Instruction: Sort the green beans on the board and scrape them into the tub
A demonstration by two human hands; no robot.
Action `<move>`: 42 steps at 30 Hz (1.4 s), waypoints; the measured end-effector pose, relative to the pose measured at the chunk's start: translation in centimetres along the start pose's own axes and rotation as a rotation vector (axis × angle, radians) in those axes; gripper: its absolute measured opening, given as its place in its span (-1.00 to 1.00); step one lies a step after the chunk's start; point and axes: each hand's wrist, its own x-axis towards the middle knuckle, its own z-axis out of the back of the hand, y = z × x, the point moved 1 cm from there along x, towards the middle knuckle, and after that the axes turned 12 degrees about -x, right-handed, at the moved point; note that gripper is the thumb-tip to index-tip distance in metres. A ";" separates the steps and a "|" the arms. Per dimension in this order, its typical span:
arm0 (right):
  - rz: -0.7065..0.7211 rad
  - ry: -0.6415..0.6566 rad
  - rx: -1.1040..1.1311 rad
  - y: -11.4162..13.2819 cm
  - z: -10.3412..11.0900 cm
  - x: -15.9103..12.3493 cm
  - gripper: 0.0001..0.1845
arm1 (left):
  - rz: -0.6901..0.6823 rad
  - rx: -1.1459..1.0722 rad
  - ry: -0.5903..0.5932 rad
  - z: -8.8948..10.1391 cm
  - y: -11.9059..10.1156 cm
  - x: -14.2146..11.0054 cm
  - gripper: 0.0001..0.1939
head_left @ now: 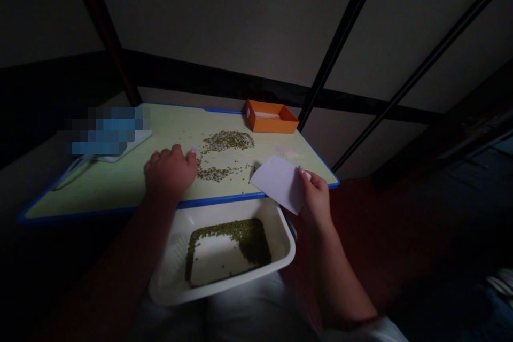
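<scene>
Grains, mixed green and pale: one heap (230, 140) on the table, ahead and to the right of the left hand (170, 171); a looser scatter (214, 173) just right of that hand's thumb. Left hand: fingers curled, thumb out; whether anything is pinched, cannot tell. White card (278, 179): one, gripped at its right edge between thumb and fingers of the right hand (316, 197), tilted over the table's near edge. Green grains (254, 240): in the white tub (284, 248), below and between the hands, thickest on its right side. Pale grains (286, 152): a thin patch just beyond the card. Orange box (274, 124): farther beyond the right hand, pale contents. Table (160, 128): light top, blue edging. Progress, as judged: partway; green and pale lie apart in tub and patch, while heap and scatter are still to be separated.
</scene>
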 end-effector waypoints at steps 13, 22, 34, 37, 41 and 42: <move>0.110 -0.043 -0.138 -0.7 -2.6 2.2 -0.38 | -0.006 0.024 -0.018 -0.1 0.1 -0.1 -0.32; 0.111 0.052 -0.128 0.0 -3.4 2.7 -0.40 | 0.000 0.011 0.012 0.2 0.0 -0.1 -0.34; 0.120 0.229 -0.097 0.1 -4.4 4.5 -0.39 | 0.004 -0.012 0.005 0.2 -0.1 -0.3 -0.34; 0.136 0.283 -0.077 0.3 -5.0 4.7 -0.39 | 0.003 -0.016 0.004 0.2 -0.1 -0.3 -0.34; 0.144 0.346 -0.073 0.8 -5.5 4.7 -0.43 | 0.008 -0.031 -0.015 -0.1 0.1 -0.2 -0.36; 0.143 0.362 -0.074 0.9 -5.6 4.7 -0.43 | 0.009 -0.031 -0.019 -0.2 0.1 -0.2 -0.36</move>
